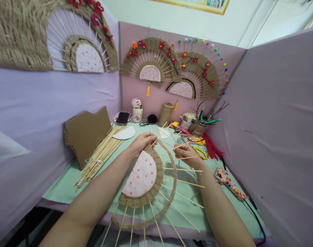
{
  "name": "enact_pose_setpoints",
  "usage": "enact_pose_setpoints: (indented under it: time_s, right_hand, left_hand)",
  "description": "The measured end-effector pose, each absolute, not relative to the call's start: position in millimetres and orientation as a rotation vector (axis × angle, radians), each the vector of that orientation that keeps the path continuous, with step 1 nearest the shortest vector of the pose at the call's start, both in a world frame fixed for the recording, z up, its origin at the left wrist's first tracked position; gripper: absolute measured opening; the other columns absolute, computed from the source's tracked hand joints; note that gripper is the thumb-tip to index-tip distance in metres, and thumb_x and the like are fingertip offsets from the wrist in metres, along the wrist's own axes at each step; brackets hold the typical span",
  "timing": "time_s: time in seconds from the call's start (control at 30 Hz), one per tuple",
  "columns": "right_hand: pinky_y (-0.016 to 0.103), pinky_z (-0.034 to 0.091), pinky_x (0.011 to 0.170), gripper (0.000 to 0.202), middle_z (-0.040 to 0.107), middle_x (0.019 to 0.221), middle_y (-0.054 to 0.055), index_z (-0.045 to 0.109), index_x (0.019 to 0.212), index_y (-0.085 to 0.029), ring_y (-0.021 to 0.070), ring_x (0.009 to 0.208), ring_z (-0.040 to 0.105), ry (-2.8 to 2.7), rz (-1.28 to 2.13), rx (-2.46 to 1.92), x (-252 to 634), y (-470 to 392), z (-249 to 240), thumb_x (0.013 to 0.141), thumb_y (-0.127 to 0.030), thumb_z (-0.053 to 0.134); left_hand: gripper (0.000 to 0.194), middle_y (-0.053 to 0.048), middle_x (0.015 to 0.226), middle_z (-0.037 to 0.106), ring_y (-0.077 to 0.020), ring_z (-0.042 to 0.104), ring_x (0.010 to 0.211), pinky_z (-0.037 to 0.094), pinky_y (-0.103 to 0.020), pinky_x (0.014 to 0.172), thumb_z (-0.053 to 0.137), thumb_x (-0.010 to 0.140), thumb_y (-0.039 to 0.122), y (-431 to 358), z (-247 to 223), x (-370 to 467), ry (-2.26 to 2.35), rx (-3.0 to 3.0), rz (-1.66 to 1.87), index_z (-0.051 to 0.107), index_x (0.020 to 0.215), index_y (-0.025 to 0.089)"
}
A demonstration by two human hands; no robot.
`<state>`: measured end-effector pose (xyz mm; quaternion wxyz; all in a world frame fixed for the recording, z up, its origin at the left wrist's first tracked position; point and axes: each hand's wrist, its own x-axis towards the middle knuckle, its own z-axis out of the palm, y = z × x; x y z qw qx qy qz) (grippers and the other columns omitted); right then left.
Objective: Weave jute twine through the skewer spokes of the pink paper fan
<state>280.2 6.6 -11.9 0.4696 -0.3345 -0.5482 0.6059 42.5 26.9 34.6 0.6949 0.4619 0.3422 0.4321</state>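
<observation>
The half-round fan frame of tan twine and pale sticks (pixel 160 168) was over the near edge of the mint-covered table (pixel 61 188). Its lowest sticks were cut off at six o'clock. Its straight side, the long axis, ran from seven to one o'clock, the curve bulging toward four. Coral dots marked its white half-disc (pixel 140 175). At one, the left hand's (pixel 145 141) grip was closed on its upper end; at two, the right hand's (pixel 185 152) pinched thin brown twine (pixel 166 143), fingertips partly hidden.

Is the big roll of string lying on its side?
No, the roll of string stands upright on the table.
</observation>
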Motion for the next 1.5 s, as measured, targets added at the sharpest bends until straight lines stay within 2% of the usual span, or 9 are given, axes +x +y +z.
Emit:
enact_pose_setpoints:
  time_s: [0.17, 0.3, 0.5, 0.63, 0.77, 0.9, 1.1, 1.3, 1.5]
  right_hand:
    - [0.022, 0.022, 0.046, 0.017, 0.040, 0.055, -0.004, 0.062, 0.069, -0.016, 0.0056, 0.048, 0.029, -1.270, 1.540, -0.754, 281, 6, -9, 0.065, -0.029, 0.072]
    - [0.019, 0.019, 0.043, 0.020, 0.028, 0.054, -0.006, 0.057, 0.070, -0.017, 0.0061, 0.048, 0.025, -1.199, 1.596, -0.685, 283, 5, -7, 0.067, -0.030, 0.071]
    - [0.014, 0.021, 0.038, 0.022, 0.028, 0.058, -0.006, 0.049, 0.067, -0.017, 0.0049, 0.046, 0.021, -1.018, 1.697, -0.556, 290, 10, -7, 0.074, -0.030, 0.067]
    - [0.011, 0.023, 0.034, 0.012, 0.032, 0.058, -0.006, 0.055, 0.082, -0.021, 0.0052, 0.045, 0.025, -0.888, 1.706, -0.482, 292, 14, -4, 0.078, -0.029, 0.062]
    - [0.014, 0.031, 0.036, 0.015, 0.044, 0.063, -0.004, 0.059, 0.093, -0.025, 0.0066, 0.049, 0.036, -0.874, 1.581, -0.494, 292, 17, 1, 0.078, -0.026, 0.061]
    - [0.017, 0.041, 0.046, 0.026, 0.060, 0.087, -0.001, 0.062, 0.095, -0.029, 0.0078, 0.066, 0.050, -0.913, 1.407, -0.581, 294, 23, 0, 0.071, -0.020, 0.065]
    - [0.019, 0.044, 0.053, 0.030, 0.062, 0.108, -0.003, 0.065, 0.095, -0.033, 0.0080, 0.073, 0.055, -0.908, 1.379, -0.594, 295, 26, -1, 0.069, -0.019, 0.067]
    - [0.022, 0.043, 0.057, 0.024, 0.065, 0.087, -0.003, 0.065, 0.086, -0.028, 0.0078, 0.067, 0.052, -0.767, 1.438, -0.497, 296, 16, 6, 0.068, -0.012, 0.063]
    - [0.019, 0.032, 0.043, 0.014, 0.052, 0.062, -0.003, 0.058, 0.071, -0.020, 0.0079, 0.054, 0.044, -0.818, 1.522, -0.700, 304, 19, -3, 0.061, -0.010, 0.058]
  left_hand:
    - [0.024, 0.000, 0.057, 0.057, -0.0036, 0.047, 0.043, 0.034, -0.014, 0.042, 0.064, 0.073, 0.035, 29, 34, 40, 0.724, 0.982, 0.888, 0.063, 0.078, 0.011]
    - [0.024, 0.002, 0.057, 0.056, -0.0013, 0.046, 0.044, 0.035, -0.013, 0.044, 0.072, 0.066, 0.029, 29, 34, 40, 0.727, 1.037, 0.892, 0.067, 0.081, 0.010]
    - [0.028, 0.002, 0.060, 0.057, -0.0009, 0.047, 0.047, 0.036, -0.013, 0.045, 0.076, 0.062, 0.027, 32, 29, 41, 0.742, 1.023, 0.883, 0.068, 0.082, 0.009]
    - [0.026, 0.002, 0.060, 0.057, -0.0010, 0.047, 0.046, 0.036, -0.012, 0.044, 0.077, 0.061, 0.027, 33, 26, 42, 0.743, 1.001, 0.857, 0.067, 0.078, 0.010]
    - [0.023, 0.002, 0.059, 0.058, -0.0012, 0.046, 0.045, 0.036, -0.013, 0.043, 0.075, 0.063, 0.027, 33, 25, 44, 0.754, 0.997, 0.845, 0.067, 0.078, 0.010]
    - [0.023, 0.002, 0.059, 0.058, -0.0014, 0.046, 0.044, 0.036, -0.013, 0.044, 0.075, 0.063, 0.026, 34, 24, 46, 0.777, 0.996, 0.836, 0.067, 0.078, 0.010]
    - [0.025, 0.001, 0.058, 0.058, -0.0018, 0.047, 0.045, 0.037, -0.014, 0.046, 0.075, 0.063, 0.028, 34, 20, 47, 0.770, 1.002, 0.840, 0.067, 0.079, 0.010]
    - [0.022, 0.001, 0.058, 0.058, -0.0010, 0.047, 0.044, 0.036, -0.012, 0.044, 0.074, 0.065, 0.026, 34, 20, 47, 0.777, 0.991, 0.830, 0.067, 0.079, 0.010]
    - [0.019, 0.000, 0.060, 0.058, -0.0021, 0.049, 0.046, 0.038, -0.011, 0.042, 0.071, 0.068, 0.021, 34, 26, 43, 0.765, 0.973, 0.837, 0.067, 0.083, 0.010]
